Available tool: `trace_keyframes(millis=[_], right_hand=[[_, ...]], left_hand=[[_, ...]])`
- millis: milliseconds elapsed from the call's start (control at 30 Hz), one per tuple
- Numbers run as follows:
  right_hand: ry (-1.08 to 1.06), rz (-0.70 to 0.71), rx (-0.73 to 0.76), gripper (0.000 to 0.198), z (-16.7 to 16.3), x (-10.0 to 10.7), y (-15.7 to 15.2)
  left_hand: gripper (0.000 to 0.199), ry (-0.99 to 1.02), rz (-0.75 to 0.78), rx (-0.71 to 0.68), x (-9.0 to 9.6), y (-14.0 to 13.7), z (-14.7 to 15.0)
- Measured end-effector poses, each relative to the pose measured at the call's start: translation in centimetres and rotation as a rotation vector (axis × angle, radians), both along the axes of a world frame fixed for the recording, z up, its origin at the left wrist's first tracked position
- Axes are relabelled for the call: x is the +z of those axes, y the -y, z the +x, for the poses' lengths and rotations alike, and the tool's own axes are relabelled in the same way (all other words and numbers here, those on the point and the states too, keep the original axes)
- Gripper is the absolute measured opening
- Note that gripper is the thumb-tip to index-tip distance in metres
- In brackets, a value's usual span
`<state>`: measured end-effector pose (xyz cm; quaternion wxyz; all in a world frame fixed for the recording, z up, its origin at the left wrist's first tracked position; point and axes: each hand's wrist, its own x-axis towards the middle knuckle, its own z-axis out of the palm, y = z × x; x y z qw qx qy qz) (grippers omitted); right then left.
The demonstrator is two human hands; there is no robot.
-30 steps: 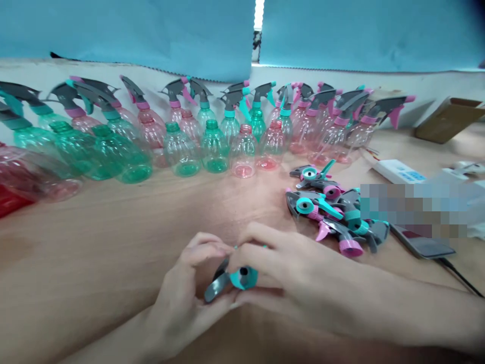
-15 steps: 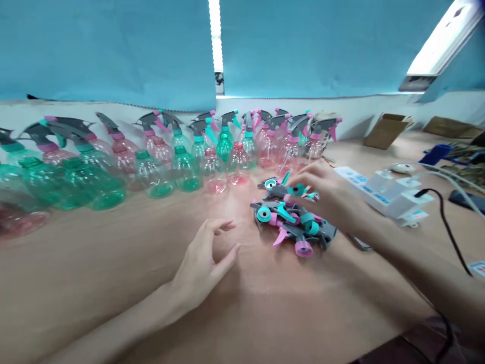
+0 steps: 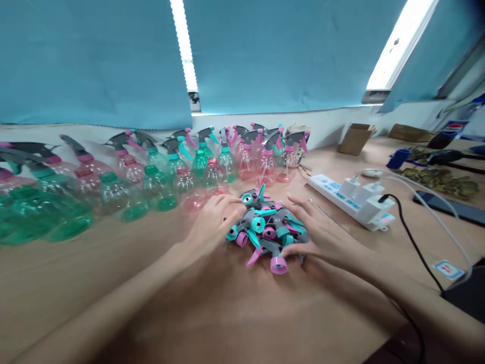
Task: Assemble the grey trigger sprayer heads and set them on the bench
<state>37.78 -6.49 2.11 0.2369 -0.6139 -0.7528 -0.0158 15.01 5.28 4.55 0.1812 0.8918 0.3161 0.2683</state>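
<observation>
Flanking spray heads point(image 3: 278, 220), left hand point(image 3: 212, 218) faces right hand point(image 3: 322, 233).

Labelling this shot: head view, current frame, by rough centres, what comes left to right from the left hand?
Left hand → pile of loose spray heads → right hand → white power strip → dark phone.
</observation>
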Motion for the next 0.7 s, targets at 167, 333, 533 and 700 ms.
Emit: trace_keyframes(millis=[167,333,533,700], right_hand=[[-0.032,-0.115,-0.019,0.108,0.5,-2.1,-0.9],[-0.090,-0.176,0.016,0.099,-0.6,-2.8,-2.5],[-0.160,-0.198,0.024,0.088,-2.6,-2.7,-2.5],[-0.178,-0.158,0.028,0.082,-4.6,-2.7,-3.1]], left_hand=[[0.053,-0.045,-0.085,-0.045,1.3,-5.0,3.7],[0.058,-0.138,-0.156,-0.147,-0.3,-6.4,5.8],[0.060,-0.192,-0.126,-0.194,-2.3,-5.8,4.0],[0.058,-0.212,-0.072,-0.162,-2.0,-5.4,0.9]])
